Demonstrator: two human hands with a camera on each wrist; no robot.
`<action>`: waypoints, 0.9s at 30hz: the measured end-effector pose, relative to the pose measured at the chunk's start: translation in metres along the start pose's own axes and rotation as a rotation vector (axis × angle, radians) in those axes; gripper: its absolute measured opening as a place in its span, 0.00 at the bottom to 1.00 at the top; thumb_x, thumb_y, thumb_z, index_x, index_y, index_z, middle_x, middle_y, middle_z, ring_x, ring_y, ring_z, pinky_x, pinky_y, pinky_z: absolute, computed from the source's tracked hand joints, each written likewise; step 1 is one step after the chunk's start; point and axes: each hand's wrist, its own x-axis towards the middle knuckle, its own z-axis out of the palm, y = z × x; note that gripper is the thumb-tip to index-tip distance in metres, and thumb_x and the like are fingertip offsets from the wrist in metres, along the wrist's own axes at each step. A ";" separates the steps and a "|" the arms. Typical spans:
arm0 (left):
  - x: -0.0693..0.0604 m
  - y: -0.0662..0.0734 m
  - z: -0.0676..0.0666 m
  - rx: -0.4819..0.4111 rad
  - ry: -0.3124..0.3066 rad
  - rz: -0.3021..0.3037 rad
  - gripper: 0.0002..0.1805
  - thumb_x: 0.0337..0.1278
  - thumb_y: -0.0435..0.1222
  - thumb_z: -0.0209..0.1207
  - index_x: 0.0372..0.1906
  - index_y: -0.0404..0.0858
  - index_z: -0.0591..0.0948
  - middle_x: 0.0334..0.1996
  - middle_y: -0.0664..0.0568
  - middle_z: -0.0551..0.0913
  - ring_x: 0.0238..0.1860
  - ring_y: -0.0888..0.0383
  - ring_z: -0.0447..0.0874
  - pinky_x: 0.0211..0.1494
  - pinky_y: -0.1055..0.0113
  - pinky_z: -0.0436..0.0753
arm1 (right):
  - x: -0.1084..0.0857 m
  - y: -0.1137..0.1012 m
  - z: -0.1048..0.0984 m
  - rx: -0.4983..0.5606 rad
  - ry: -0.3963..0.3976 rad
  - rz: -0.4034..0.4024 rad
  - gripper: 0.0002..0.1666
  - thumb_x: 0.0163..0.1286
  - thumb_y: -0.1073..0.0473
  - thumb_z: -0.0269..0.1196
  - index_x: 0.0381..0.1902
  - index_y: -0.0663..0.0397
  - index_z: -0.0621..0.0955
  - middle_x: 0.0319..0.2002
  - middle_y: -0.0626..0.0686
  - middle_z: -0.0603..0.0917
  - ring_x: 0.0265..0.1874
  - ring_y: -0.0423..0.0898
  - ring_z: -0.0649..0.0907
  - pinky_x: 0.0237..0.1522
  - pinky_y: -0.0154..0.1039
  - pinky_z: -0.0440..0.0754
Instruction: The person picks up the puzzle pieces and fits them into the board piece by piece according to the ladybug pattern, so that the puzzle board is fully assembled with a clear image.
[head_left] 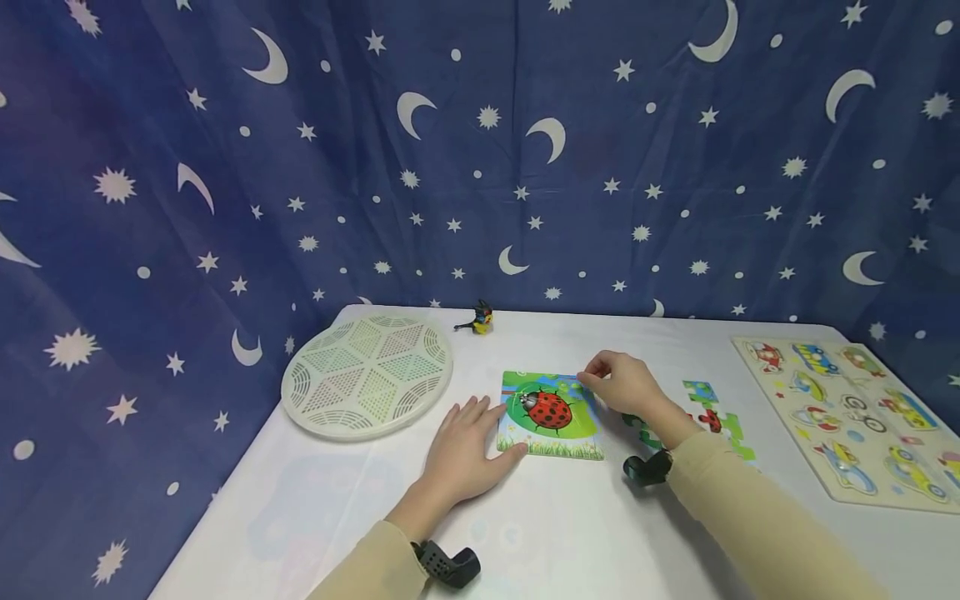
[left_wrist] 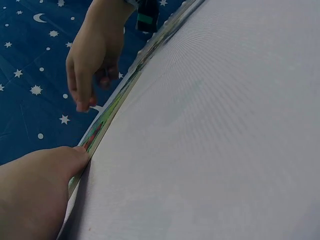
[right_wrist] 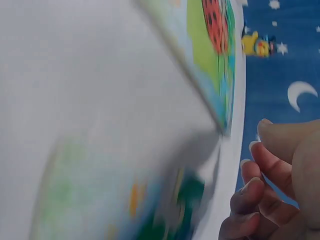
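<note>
- Left hand, fingers spread, touches the ladybug puzzle.
- Right hand, loosely curled and empty, hovers near its far-right corner.
- Puzzle pieces lie rightward.

Ladybird puzzle: red wings, black spots; green and blue ground. Loose pieces, right of puzzle: green, red, blue. Round tray, left of puzzle: off-white, star-like petal pattern in pale green, yellow, pink. Picture board, far right of puzzle: cream, multicoloured vehicles. Curtain, behind puzzle: dark blue, white moons, stars, dots. Desk: white.
</note>
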 end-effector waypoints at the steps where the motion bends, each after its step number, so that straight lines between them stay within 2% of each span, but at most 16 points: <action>1: 0.000 0.000 0.000 -0.002 0.001 -0.001 0.39 0.64 0.63 0.57 0.72 0.44 0.75 0.74 0.42 0.69 0.77 0.43 0.60 0.80 0.47 0.53 | -0.002 0.005 -0.005 -0.006 -0.003 0.004 0.13 0.74 0.50 0.65 0.38 0.53 0.82 0.39 0.55 0.84 0.30 0.49 0.78 0.30 0.42 0.76; 6: 0.000 0.001 -0.001 -0.005 0.007 -0.001 0.39 0.64 0.63 0.57 0.72 0.44 0.75 0.74 0.43 0.69 0.77 0.44 0.59 0.81 0.48 0.52 | -0.011 0.031 -0.029 -0.050 0.009 0.067 0.15 0.73 0.49 0.65 0.40 0.56 0.82 0.40 0.58 0.83 0.34 0.52 0.77 0.31 0.41 0.75; 10: 0.000 0.000 0.000 -0.005 0.007 0.006 0.39 0.64 0.63 0.57 0.72 0.44 0.75 0.74 0.42 0.69 0.77 0.44 0.60 0.80 0.47 0.53 | -0.017 0.050 -0.041 -0.061 -0.020 0.141 0.18 0.73 0.49 0.65 0.44 0.59 0.81 0.41 0.60 0.82 0.34 0.52 0.77 0.29 0.41 0.76; 16: -0.001 -0.001 0.002 -0.005 0.007 -0.003 0.39 0.64 0.63 0.57 0.72 0.44 0.75 0.74 0.42 0.69 0.77 0.43 0.60 0.80 0.47 0.53 | -0.024 0.072 -0.058 -0.132 -0.050 0.174 0.24 0.73 0.50 0.65 0.53 0.66 0.80 0.48 0.67 0.81 0.40 0.57 0.79 0.40 0.52 0.83; 23: -0.001 0.000 0.000 0.003 0.008 -0.007 0.39 0.64 0.64 0.57 0.72 0.44 0.75 0.74 0.42 0.69 0.77 0.44 0.60 0.81 0.47 0.52 | -0.032 0.097 -0.070 -0.194 -0.039 0.260 0.37 0.70 0.49 0.66 0.60 0.77 0.72 0.49 0.72 0.80 0.41 0.61 0.80 0.45 0.58 0.82; 27: 0.001 0.002 0.002 0.000 0.009 0.000 0.39 0.64 0.63 0.58 0.72 0.43 0.75 0.73 0.42 0.69 0.77 0.44 0.60 0.80 0.47 0.52 | -0.039 0.109 -0.081 -0.214 -0.043 0.317 0.42 0.70 0.45 0.66 0.60 0.80 0.70 0.50 0.74 0.79 0.43 0.64 0.79 0.47 0.62 0.82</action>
